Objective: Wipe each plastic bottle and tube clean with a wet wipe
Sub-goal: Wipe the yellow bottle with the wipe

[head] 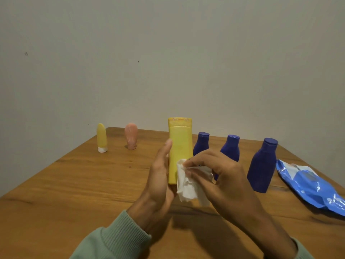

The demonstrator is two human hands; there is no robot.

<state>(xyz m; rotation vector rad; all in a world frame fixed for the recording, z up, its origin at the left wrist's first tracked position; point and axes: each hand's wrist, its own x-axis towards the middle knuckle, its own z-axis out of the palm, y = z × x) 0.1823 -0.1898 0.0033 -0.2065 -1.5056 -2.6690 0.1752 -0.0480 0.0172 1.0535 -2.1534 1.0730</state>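
Yellow job in progress: left hand (158, 176) grips the big yellow tube (180, 144) low down from its left side, one finger straight up along the edge, rest of the grip hidden behind it; right hand (222, 176) pinches a crumpled white wet wipe (186, 187) between thumb and fingertips, pressed on the tube's lower front face. Key geometry: tube upright, long axis vertical, crimped end up, cap end hidden in the left palm, looks held clear of the table (84, 184). Wipe sits near the bottom, so most of the face lies up and away from the right hand; my read is the right hand strokes upward while the left steadies or turns. Tube surface is matte, flat-faced; can't see grime at this resolution. Outward: left blue bottle (202, 142) and middle blue bottle (231, 146) just behind the right hand, right blue bottle (262, 165) beside it, all standing. Far right lies the blue wipes pack (309, 186). Far left, small yellow tube (101, 136) and pink tube (131, 135) stand upright, well apart.
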